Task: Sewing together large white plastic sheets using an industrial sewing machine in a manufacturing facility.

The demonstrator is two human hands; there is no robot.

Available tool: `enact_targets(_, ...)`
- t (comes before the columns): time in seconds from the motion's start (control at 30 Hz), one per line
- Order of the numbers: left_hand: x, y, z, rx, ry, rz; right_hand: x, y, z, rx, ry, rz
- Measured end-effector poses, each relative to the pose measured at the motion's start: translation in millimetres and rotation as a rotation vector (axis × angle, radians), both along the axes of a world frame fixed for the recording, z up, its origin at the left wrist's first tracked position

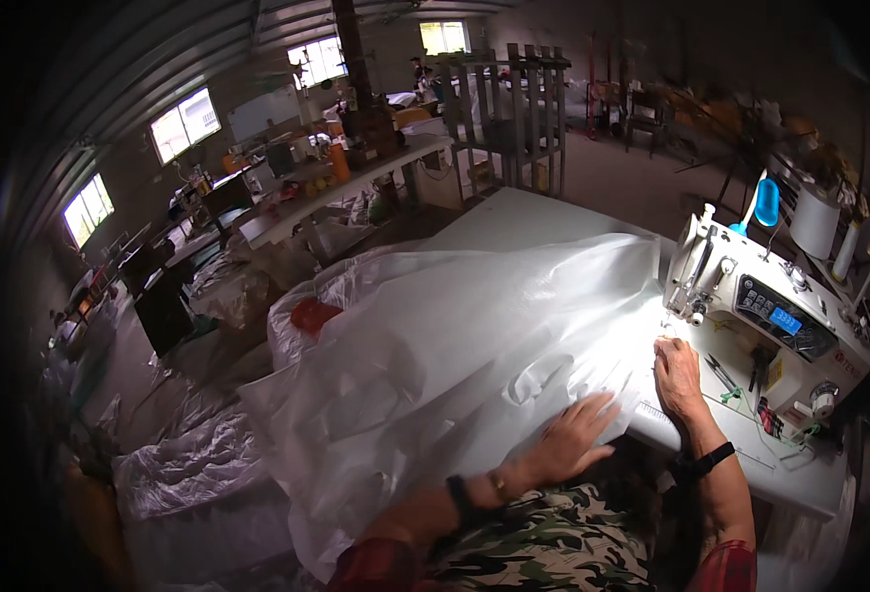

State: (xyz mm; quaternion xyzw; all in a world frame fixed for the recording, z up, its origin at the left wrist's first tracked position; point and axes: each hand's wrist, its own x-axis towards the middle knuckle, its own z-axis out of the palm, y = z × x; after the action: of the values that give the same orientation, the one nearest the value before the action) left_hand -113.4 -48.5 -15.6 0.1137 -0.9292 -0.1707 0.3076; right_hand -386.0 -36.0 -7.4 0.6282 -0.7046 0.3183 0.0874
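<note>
The left hand (575, 434) lies flat, fingers spread, on the white fabric (474, 345), gripping nothing; the right hand (676, 373) rests palm-down on the fabric's edge just before the needle of the sewing machine (765, 306), fingers extended, pinching nothing. The fabric spreads over the white table (514, 219) and spills off its near-left edge; scissors (723, 375) lie just right of the right hand.

The fabric (454, 355) lies on the table (514, 222), left of the sewing machine (765, 306), under both hands.
</note>
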Motion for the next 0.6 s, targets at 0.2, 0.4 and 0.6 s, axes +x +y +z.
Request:
enact_targets(0.2,117.8,48.6,-64.4,0.469,-0.175,-0.074,1.3,0.3,0.8,0.015,0.029,-0.004)
enact_targets(0.4,211.5,90.4,-131.4,0.996,-0.181,0.269,-0.2,-0.2,0.0,-0.006,0.05,0.015)
enact_targets(0.6,253.1,119.5,-221.4,0.944,-0.113,0.703,0.4,0.3,-1.1,-0.027,0.049,0.006)
